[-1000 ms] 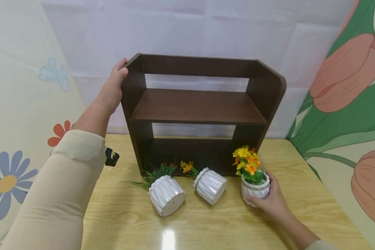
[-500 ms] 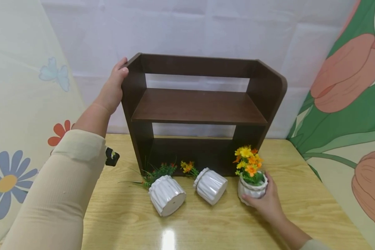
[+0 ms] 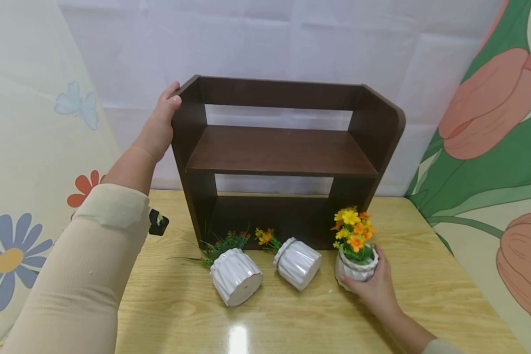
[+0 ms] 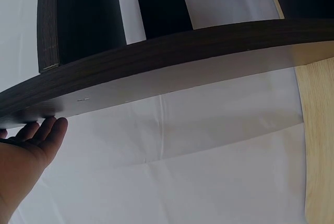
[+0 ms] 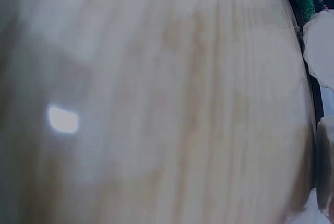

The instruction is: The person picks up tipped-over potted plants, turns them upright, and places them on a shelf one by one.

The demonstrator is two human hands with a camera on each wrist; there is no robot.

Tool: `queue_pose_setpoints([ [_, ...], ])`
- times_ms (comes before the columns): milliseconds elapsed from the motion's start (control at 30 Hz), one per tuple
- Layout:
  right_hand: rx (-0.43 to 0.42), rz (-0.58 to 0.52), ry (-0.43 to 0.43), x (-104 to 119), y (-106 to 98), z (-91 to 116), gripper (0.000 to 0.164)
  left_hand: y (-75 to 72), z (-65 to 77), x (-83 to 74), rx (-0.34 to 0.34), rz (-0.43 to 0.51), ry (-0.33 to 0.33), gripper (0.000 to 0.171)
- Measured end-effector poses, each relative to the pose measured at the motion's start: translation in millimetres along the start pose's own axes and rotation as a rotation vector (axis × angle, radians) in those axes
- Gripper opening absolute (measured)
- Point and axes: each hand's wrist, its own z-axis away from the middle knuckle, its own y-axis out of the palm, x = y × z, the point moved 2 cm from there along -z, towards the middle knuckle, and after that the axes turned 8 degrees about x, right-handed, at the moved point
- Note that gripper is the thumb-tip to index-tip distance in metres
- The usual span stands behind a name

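Note:
In the head view, a dark brown two-tier shelf (image 3: 283, 150) stands on the table. My left hand (image 3: 159, 123) rests against its upper left side panel, and in the left wrist view the fingertips (image 4: 58, 127) touch the panel's outer face. My right hand (image 3: 376, 290) grips a white ribbed flowerpot (image 3: 351, 273) from its right, thumb across the front. That pot is upright, with yellow and orange flowers (image 3: 354, 228). Two more white flowerpots lie tipped over: one (image 3: 236, 278) with green foliage, the other (image 3: 297, 263) with small yellow-orange flowers.
The pots sit along the shelf's front edge on a light wooden table (image 3: 287, 319). A small black object (image 3: 158, 222) shows beside the left sleeve. White cloth (image 3: 265, 39) hangs behind, and a printed flower backdrop (image 3: 491, 113) is at the right.
My right hand has shifted the upright flowerpot slightly left. The left hand, the shelf and the two tipped pots have stayed put.

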Motion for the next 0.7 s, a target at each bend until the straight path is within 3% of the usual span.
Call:
queue_pose_setpoints([
  [700,-0.016,-0.048,-0.010,-6.2,0.3,0.5,0.124,-0.9,-1.6,0.5,0.001,-0.001,0.000,0.061],
])
